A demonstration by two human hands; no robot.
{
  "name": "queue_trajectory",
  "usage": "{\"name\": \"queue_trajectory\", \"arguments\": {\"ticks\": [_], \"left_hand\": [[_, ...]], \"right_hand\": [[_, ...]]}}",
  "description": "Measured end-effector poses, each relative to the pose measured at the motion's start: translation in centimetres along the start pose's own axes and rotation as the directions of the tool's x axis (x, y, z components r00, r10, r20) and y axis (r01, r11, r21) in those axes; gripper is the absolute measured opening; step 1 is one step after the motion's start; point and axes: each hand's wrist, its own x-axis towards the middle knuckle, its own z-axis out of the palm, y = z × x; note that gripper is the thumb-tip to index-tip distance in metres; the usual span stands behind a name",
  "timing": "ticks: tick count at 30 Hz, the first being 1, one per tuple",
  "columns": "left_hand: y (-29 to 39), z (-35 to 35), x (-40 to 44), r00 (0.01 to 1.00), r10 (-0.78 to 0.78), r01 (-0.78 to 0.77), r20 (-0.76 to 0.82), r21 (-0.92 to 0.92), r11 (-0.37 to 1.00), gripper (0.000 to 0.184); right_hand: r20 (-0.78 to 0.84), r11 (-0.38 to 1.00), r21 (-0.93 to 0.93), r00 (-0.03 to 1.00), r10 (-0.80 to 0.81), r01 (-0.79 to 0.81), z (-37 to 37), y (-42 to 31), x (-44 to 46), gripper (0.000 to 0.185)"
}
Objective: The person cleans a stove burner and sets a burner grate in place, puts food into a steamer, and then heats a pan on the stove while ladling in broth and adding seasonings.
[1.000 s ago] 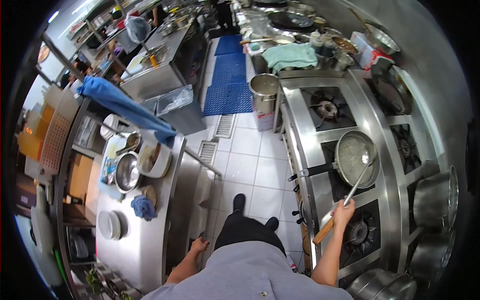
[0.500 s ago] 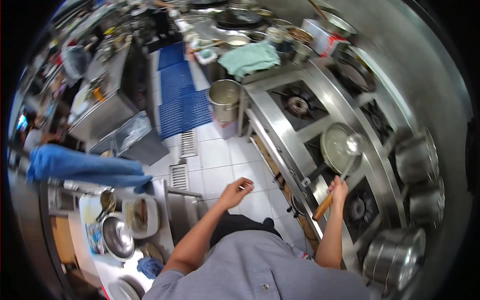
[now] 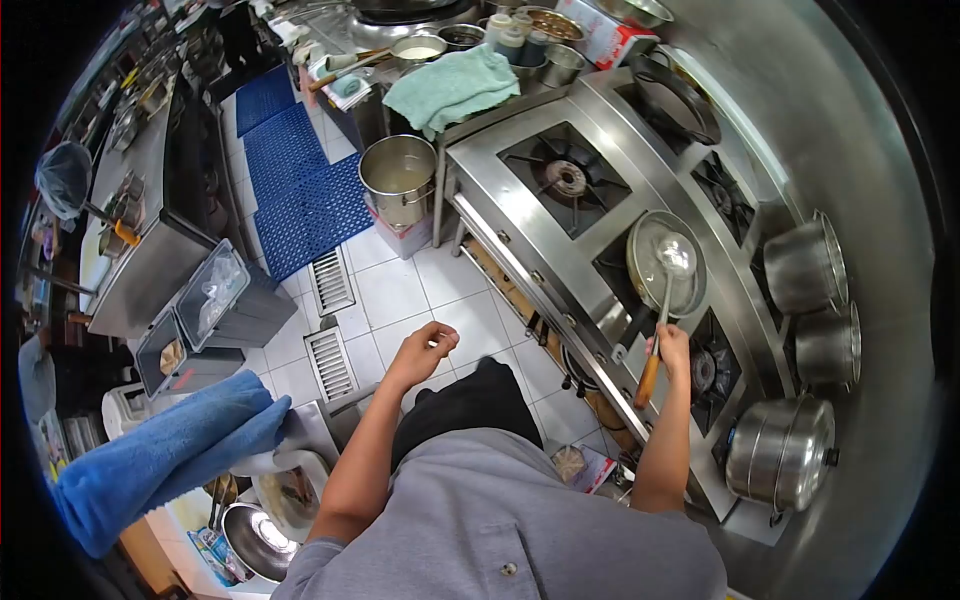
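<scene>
My right hand (image 3: 670,350) grips a ladle (image 3: 664,310) by its wooden handle. The ladle's metal bowl lies over a round pan (image 3: 640,243) on a burner of the steel stove; whether it touches the pan's inside, I cannot tell. The pan's dark handle points toward the stove's front edge, left of my right hand. My left hand (image 3: 421,355) hangs above the tiled floor in front of my body, its fingers loosely curled with nothing visible in them.
The steel stove (image 3: 510,240) has several burners; lidded and bare pots (image 3: 780,455) line its wall side. A green cloth (image 3: 455,88) and a tall steel pot (image 3: 398,180) are beyond its far end. At left are grey bins (image 3: 220,300) and a blue towel (image 3: 175,460).
My view has turned, and the surroundings now appear further left. The ladle stays in my right hand over the pan. My left hand remains raised, its fingers curled slightly differently.
</scene>
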Motion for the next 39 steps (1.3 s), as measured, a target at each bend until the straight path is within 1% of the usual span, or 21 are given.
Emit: {"name": "queue_trajectory", "arguments": {"ticks": [1, 2, 3, 4, 5, 6, 8, 9, 10, 12, 13, 14, 15, 17, 19, 23, 27, 30, 33, 36, 39], "left_hand": [[-0.1, -1.0, 0.8, 1.0, 0.012, -0.013, -0.023, -0.03, 0.999, 0.034], [-0.3, -2.3, 1.8, 0.999, 0.026, -0.029, -0.048, -0.058, 0.998, 0.032], [-0.3, -3.8, 2.8, 0.996, 0.04, -0.046, -0.075, -0.085, 0.995, 0.03], [-0.2, -5.3, 3.9, 0.995, -0.026, 0.016, -0.096, -0.102, 0.995, 0.026], [0.0, -7.0, 5.1, 0.987, -0.037, 0.013, -0.154, -0.158, 0.987, 0.025], [0.5, -8.8, 6.5, 0.974, -0.052, 0.0, -0.223, -0.224, 0.975, 0.025], [2.1, -12.8, 10.4, 0.926, -0.089, -0.011, -0.368, -0.261, 0.965, 0.026], [2.5, -15.0, 13.5, 0.898, -0.042, -0.051, -0.437, -0.198, 0.979, 0.027], [4.3, -16.7, 16.3, 0.847, 0.026, -0.088, -0.53, -0.091, 0.992, 0.03], [7.5, -19.9, 22.7, 0.724, 0.331, -0.228, -0.605, 0.242, 0.943, 0.035], [10.0, -20.5, 25.2, 0.699, 0.358, -0.244, -0.619, 0.264, 0.933, 0.035], [12.7, -20.8, 28.0, 0.67, 0.389, -0.262, -0.633, 0.289, 0.921, 0.035], [14.9, -21.4, 30.6, 0.639, 0.418, -0.277, -0.646, 0.314, 0.908, 0.035], [16.7, -22.7, 36.0, 0.646, 0.461, -0.203, -0.608, 0.445, 0.872, 0.036], [16.2, -24.1, 40.8, 0.624, 0.509, -0.155, -0.593, 0.544, 0.824, 0.051], [17.1, -25.2, 44.1, 0.686, 0.503, -0.084, -0.526, 0.629, 0.773, 0.073], [17.7, -25.2, 43.5, 0.72, 0.447, -0.029, -0.531, 0.62, 0.784, 0.071], [17.3, -24.8, 43.7, 0.653, 0.517, -0.043, -0.553, 0.655, 0.754, 0.061], [18.5, -24.0, 42.8, 0.54, 0.623, -0.089, -0.566, 0.698, 0.711, 0.057], [20.8, -21.8, 39.7, 0.47, 0.669, -0.11, -0.576, 0.714, 0.691, 0.05], [22.1, -19.4, 35.7, 0.373, 0.745, -0.182, -0.554, 0.743, 0.644, 0.042]], "right_hand": [[0.017, 0.99, -0.14, 1.0, 0.006, -0.004, 0.1, -0.6, -0.4, 0.028], [0.002, 0.935, -0.335, 0.993, -0.118, 0.112, -1.0, 4.4, 4.1, 0.033], [0.015, 0.839, -0.52, 0.984, -0.175, 0.157, -1.3, 2.3, 2.9, 0.038], [-0.018, 0.811, -0.583, 0.998, -0.065, 0.042, -1.3, -0.8, 1.4, 0.044], [-0.035, 0.606, -0.794, 0.993, -0.109, 0.038, -1.6, -3.5, 1.3, 0.047], [-0.086, 0.641, -0.768, 0.993, -0.082, -0.014, -1.6, -6.8, 1.5, 0.049], [-0.103, 0.671, -0.705, 0.903, -0.418, 0.23, -0.8, -11.9, 5.5, 0.043], [-0.001, 0.664, -0.63, 0.854, -0.52, 0.403, 1.4, -17.6, 6.3, 0.038], [0.051, 0.58, -0.551, 0.718, -0.695, 0.6, 4.5, -22.6, 7.6, 0.035], [0.124, 0.638, -0.223, 0.671, -0.731, 0.737, 12.3, -31.2, 11.8, 0.028], [0.185, 0.506, -0.299, 0.57, -0.801, 0.809, 16.4, -35.6, 13.2, 0.028], [0.289, 0.469, -0.209, 0.512, -0.809, 0.858, 20.5, -40.1, 14.0, 0.028], [0.317, 0.352, -0.061, 0.353, -0.88, 0.934, 25.3, -42.4, 18.0, 0.027], [0.467, 0.178, -0.095, 0.202, -0.861, 0.979, 32.9, -47.2, 23.7, 0.03], [0.46, 0.023, -0.038, 0.038, -0.887, 0.999, 39.0, -50.2, 28.2, 0.037], [0.609, 0.054, -0.055, 0.077, -0.789, 0.997, 44.3, -54.1, 31.3, 0.043], [0.707, 0.053, -0.027, 0.057, -0.705, 0.998, 45.0, -55.0, 33.0, 0.029], [0.676, 0.172, 0.076, 0.076, -0.733, 0.982, 43.7, -55.0, 31.6, 0.019], [0.538, 0.018, 0.084, -0.03, -0.842, 0.996, 41.5, -54.1, 29.9, 0.02], [0.538, 0.089, -0.002, 0.076, -0.839, 0.996, 37.6, -52.9, 26.8, 0.02], [0.548, 0.159, 0.05, 0.106, -0.83, 0.986, 33.3, -53.0, 23.4, 0.021]]}}
